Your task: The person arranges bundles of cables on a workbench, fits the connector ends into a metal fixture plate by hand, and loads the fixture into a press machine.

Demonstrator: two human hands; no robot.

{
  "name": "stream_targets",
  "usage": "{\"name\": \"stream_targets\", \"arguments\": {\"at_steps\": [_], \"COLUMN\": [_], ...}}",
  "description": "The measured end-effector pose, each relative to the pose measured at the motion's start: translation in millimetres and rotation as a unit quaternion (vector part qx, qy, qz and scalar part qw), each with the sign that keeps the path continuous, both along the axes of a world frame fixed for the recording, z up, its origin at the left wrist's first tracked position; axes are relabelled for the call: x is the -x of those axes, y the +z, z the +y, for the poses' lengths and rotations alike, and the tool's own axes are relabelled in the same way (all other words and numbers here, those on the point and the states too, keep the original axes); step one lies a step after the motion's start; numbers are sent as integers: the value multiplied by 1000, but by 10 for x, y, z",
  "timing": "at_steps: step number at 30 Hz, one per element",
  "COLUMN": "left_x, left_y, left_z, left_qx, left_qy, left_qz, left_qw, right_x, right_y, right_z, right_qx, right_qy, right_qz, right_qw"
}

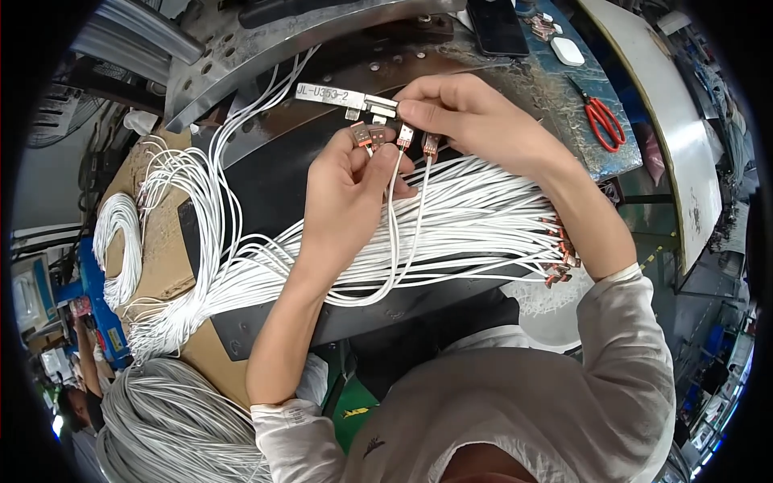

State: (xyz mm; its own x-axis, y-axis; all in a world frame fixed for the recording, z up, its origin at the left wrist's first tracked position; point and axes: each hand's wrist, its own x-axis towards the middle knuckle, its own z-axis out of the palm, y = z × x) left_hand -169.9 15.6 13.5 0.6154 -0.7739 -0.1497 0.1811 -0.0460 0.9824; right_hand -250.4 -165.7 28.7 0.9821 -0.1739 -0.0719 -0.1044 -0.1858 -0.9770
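Observation:
My left hand (346, 177) is closed around white cables near their ends. Their USB plugs (361, 134), with metal shells and orange-red bases, stick up between its thumb and fingers. Just above lies a flat silver metal bar (330, 94) with engraved marks and small metal tabs along its lower edge. My right hand (459, 113) pinches the bar's right end between thumb and fingers. Another USB plug (431, 145) hangs right beneath those fingers; whether they touch it I cannot tell. Under both hands spreads a thick bundle of white cables (467, 201).
More orange-based plugs (560, 249) end the bundle at right. Red-handled scissors (604, 121), a black phone (498, 28) and a white case (568, 51) lie on the blue worktop. A perforated metal frame (241, 48) stands behind. Coiled grey cable (177, 419) sits lower left; a person's arm (86, 354) shows far left.

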Motion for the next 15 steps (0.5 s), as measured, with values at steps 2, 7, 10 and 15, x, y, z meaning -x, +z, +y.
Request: {"name": "stream_targets", "arguments": {"at_steps": [2, 7, 10, 15], "left_x": [-9, -51, -117, -161], "left_y": [31, 109, 109, 106], "left_z": [19, 34, 43, 81], "left_qx": [-19, -55, -60, -46], "left_qy": [-1, 8, -15, -47], "left_qz": [3, 61, 87, 131], "left_qw": [1000, 997, 994, 989], "right_x": [-4, 4, -26, 0], "right_y": [20, 41, -12, -32], "right_z": [4, -95, -135, -113], "right_qx": [-2, -5, -2, 8], "right_qy": [0, 14, 31, 60], "right_qz": [8, 19, 10, 3], "right_qw": [1000, 1000, 999, 998]}}
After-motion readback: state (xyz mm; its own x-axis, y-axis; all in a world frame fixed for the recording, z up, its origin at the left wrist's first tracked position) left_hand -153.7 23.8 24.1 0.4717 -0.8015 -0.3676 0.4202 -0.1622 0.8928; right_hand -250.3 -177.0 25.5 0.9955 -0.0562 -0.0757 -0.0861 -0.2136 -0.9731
